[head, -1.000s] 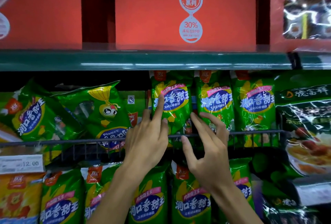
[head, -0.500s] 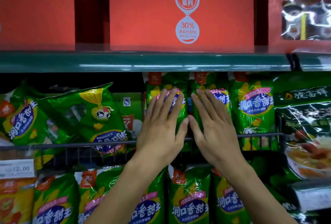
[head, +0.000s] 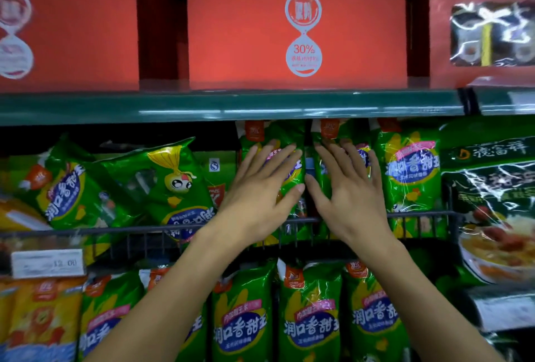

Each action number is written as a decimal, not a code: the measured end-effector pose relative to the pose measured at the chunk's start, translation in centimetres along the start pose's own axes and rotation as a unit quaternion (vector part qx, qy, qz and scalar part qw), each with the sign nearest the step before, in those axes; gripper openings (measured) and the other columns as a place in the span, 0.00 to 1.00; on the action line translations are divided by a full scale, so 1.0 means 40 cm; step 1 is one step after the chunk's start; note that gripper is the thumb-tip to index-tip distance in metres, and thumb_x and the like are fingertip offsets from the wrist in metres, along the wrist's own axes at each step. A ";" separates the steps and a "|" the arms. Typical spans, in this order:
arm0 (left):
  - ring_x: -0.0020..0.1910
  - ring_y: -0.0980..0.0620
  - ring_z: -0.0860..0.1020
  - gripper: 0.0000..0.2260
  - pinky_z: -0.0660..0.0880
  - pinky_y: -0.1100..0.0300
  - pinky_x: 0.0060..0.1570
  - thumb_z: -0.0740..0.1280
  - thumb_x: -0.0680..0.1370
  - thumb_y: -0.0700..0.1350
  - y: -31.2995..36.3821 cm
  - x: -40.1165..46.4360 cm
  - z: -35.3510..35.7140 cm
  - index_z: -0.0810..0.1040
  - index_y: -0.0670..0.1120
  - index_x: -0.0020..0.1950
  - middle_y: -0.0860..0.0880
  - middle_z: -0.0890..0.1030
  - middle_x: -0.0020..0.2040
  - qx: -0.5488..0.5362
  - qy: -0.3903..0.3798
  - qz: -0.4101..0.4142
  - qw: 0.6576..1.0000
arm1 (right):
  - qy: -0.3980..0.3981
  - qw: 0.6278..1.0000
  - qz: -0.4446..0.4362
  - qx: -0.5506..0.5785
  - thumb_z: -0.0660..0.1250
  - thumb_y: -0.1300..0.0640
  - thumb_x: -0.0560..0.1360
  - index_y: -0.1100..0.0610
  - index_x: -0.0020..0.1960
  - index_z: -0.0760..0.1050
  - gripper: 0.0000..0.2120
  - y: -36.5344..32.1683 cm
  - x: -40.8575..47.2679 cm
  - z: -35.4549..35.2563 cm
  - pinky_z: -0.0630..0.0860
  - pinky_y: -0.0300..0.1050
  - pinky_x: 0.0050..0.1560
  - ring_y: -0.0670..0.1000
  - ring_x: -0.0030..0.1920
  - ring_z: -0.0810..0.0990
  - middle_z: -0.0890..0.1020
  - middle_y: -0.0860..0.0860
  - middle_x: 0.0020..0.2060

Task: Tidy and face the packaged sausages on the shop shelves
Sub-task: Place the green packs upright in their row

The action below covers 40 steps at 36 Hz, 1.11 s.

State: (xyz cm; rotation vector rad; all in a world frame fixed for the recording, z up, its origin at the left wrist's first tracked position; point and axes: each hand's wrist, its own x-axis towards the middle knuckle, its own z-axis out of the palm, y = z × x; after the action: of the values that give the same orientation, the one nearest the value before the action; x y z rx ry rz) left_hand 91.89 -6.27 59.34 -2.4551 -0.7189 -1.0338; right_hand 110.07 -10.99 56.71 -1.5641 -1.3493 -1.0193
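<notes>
Green sausage packs fill the middle shelf behind a black wire rail (head: 130, 229). My left hand (head: 257, 190) lies flat, fingers spread, on the front of one upright green pack (head: 278, 132). My right hand (head: 347, 187) presses flat on the upright pack beside it (head: 333, 132). A third upright pack (head: 411, 176) stands to their right, untouched. To the left, a tilted pack (head: 66, 187) leans over, and another pack (head: 176, 182) lies upside down against it. More green packs (head: 309, 321) stand in a row on the shelf below.
Red cartons (head: 295, 28) stand on the green-edged shelf (head: 231, 106) above. Dark green bags with a soup picture (head: 492, 202) sit at the right. Yellow packs (head: 40, 318) and a price tag (head: 47, 263) are at the lower left.
Both hands rose from the wire rail and flattened onto the two upright packs, pushing them back. In the last half second they hardly shifted.
</notes>
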 end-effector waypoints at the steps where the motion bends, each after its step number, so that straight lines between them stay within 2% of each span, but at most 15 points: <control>1: 0.80 0.60 0.34 0.29 0.27 0.59 0.76 0.48 0.86 0.61 -0.001 -0.006 -0.001 0.44 0.57 0.84 0.61 0.43 0.83 0.006 -0.005 -0.007 1.000 | 0.006 1.000 0.002 0.000 0.52 0.37 0.82 0.49 0.78 0.67 0.30 0.002 0.002 0.003 0.49 0.64 0.80 0.53 0.80 0.60 0.70 0.48 0.76; 5: 0.78 0.59 0.27 0.32 0.27 0.54 0.77 0.50 0.86 0.62 -0.009 -0.020 0.022 0.36 0.57 0.83 0.62 0.35 0.82 0.037 -0.006 -0.010 0.999 | 0.023 0.999 0.025 -0.007 0.55 0.38 0.81 0.53 0.74 0.72 0.28 -0.001 0.028 0.012 0.54 0.67 0.78 0.60 0.74 0.63 0.74 0.56 0.69; 8: 0.79 0.58 0.29 0.33 0.27 0.54 0.77 0.53 0.85 0.61 -0.010 -0.009 0.034 0.39 0.55 0.84 0.60 0.39 0.83 0.018 0.002 0.004 1.000 | 0.016 0.999 0.025 -0.014 0.54 0.39 0.81 0.53 0.72 0.74 0.27 -0.006 0.049 0.016 0.55 0.68 0.78 0.63 0.71 0.63 0.74 0.60 0.67; 10: 0.81 0.57 0.35 0.32 0.27 0.56 0.77 0.57 0.85 0.59 -0.005 0.006 0.031 0.45 0.54 0.84 0.59 0.45 0.84 -0.005 0.007 0.013 1.000 | -0.001 0.999 0.022 -0.023 0.52 0.40 0.81 0.53 0.73 0.73 0.27 -0.004 0.056 0.016 0.55 0.68 0.78 0.64 0.71 0.63 0.74 0.59 0.67; 14: 0.81 0.57 0.45 0.31 0.30 0.59 0.77 0.61 0.84 0.58 0.001 0.027 0.019 0.53 0.53 0.84 0.56 0.54 0.83 -0.037 0.012 0.021 0.999 | -0.053 0.998 0.013 -0.019 0.43 0.38 0.80 0.51 0.79 0.64 0.33 -0.006 0.059 0.001 0.45 0.65 0.79 0.62 0.76 0.60 0.70 0.55 0.74; 16: 0.82 0.57 0.44 0.31 0.29 0.60 0.76 0.60 0.84 0.58 -0.002 0.025 0.013 0.54 0.53 0.84 0.57 0.53 0.83 -0.041 0.005 0.025 0.999 | -0.074 0.997 0.013 -0.011 0.40 0.38 0.80 0.50 0.82 0.58 0.34 -0.012 0.059 -0.008 0.37 0.61 0.80 0.60 0.80 0.56 0.65 0.52 0.79; 18: 0.82 0.58 0.40 0.31 0.28 0.61 0.76 0.60 0.84 0.58 -0.006 0.016 0.008 0.52 0.54 0.84 0.58 0.50 0.84 -0.037 -0.010 0.029 0.999 | -0.079 0.997 0.014 0.002 0.42 0.39 0.81 0.51 0.82 0.56 0.33 -0.016 0.066 -0.012 0.36 0.58 0.80 0.57 0.81 0.54 0.63 0.51 0.80; 22: 0.80 0.60 0.33 0.30 0.30 0.55 0.78 0.59 0.85 0.58 -0.013 -0.002 0.010 0.51 0.56 0.84 0.61 0.42 0.83 -0.037 -0.014 0.043 0.998 | -0.074 0.997 0.013 0.026 0.42 0.38 0.78 0.56 0.80 0.61 0.37 -0.013 0.097 -0.017 0.44 0.55 0.81 0.56 0.79 0.60 0.69 0.54 0.77; 25: 0.80 0.59 0.33 0.30 0.36 0.49 0.81 0.59 0.84 0.59 -0.006 -0.034 0.012 0.53 0.56 0.84 0.61 0.40 0.83 -0.043 0.016 0.034 0.998 | -0.070 0.996 -0.009 0.049 0.46 0.37 0.80 0.55 0.80 0.62 0.35 -0.001 0.075 -0.029 0.44 0.53 0.82 0.55 0.79 0.60 0.68 0.54 0.78; 29: 0.80 0.60 0.34 0.31 0.40 0.52 0.80 0.61 0.84 0.59 0.020 -0.106 0.015 0.50 0.58 0.84 0.63 0.37 0.82 -0.114 0.065 -0.058 0.990 | -0.069 0.993 -0.025 0.095 0.52 0.38 0.82 0.52 0.81 0.60 0.32 0.001 -0.011 -0.059 0.45 0.49 0.82 0.50 0.82 0.50 0.58 0.50 0.82; 32: 0.81 0.56 0.35 0.35 0.44 0.51 0.80 0.59 0.83 0.60 0.040 -0.137 0.016 0.45 0.57 0.84 0.60 0.34 0.82 -0.133 0.044 -0.155 0.978 | -0.032 0.986 -0.040 0.158 0.60 0.43 0.82 0.53 0.78 0.66 0.27 -0.026 -0.073 -0.072 0.61 0.47 0.78 0.47 0.78 0.60 0.67 0.47 0.77; 34: 0.83 0.50 0.39 0.36 0.52 0.47 0.79 0.58 0.83 0.61 0.049 -0.144 0.010 0.41 0.56 0.84 0.55 0.36 0.83 -0.136 0.009 -0.211 0.968 | -0.026 0.985 -0.036 0.165 0.61 0.44 0.81 0.54 0.75 0.71 0.26 -0.052 -0.106 -0.073 0.70 0.48 0.73 0.48 0.71 0.69 0.75 0.47 0.69; 36: 0.83 0.47 0.48 0.36 0.60 0.46 0.77 0.57 0.83 0.62 0.053 -0.145 -0.001 0.38 0.56 0.84 0.51 0.43 0.85 -0.114 -0.012 -0.221 0.969 | -0.034 0.988 -0.015 0.147 0.59 0.40 0.80 0.53 0.73 0.73 0.27 -0.074 -0.128 -0.073 0.74 0.49 0.68 0.50 0.66 0.75 0.80 0.48 0.64; 38: 0.81 0.46 0.60 0.37 0.67 0.47 0.73 0.55 0.84 0.63 0.053 -0.141 -0.009 0.36 0.54 0.83 0.50 0.50 0.85 -0.082 -0.032 -0.216 0.972 | -0.049 0.991 0.007 0.123 0.57 0.35 0.78 0.54 0.74 0.72 0.32 -0.087 -0.140 -0.070 0.74 0.51 0.67 0.52 0.65 0.76 0.81 0.48 0.64; 40: 0.77 0.44 0.67 0.36 0.70 0.46 0.70 0.53 0.84 0.63 0.055 -0.135 -0.015 0.33 0.54 0.83 0.49 0.53 0.84 -0.045 -0.057 -0.215 0.974 | -0.074 0.992 0.016 0.102 0.54 0.31 0.76 0.55 0.76 0.69 0.38 -0.101 -0.146 -0.066 0.73 0.53 0.69 0.53 0.67 0.75 0.79 0.49 0.67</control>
State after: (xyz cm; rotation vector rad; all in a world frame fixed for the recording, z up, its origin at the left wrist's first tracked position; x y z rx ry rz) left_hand 89.61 -9.99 55.42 -2.5109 -1.3102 -1.0980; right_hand 105.31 -15.02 52.43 -1.5244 -1.4751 -0.7322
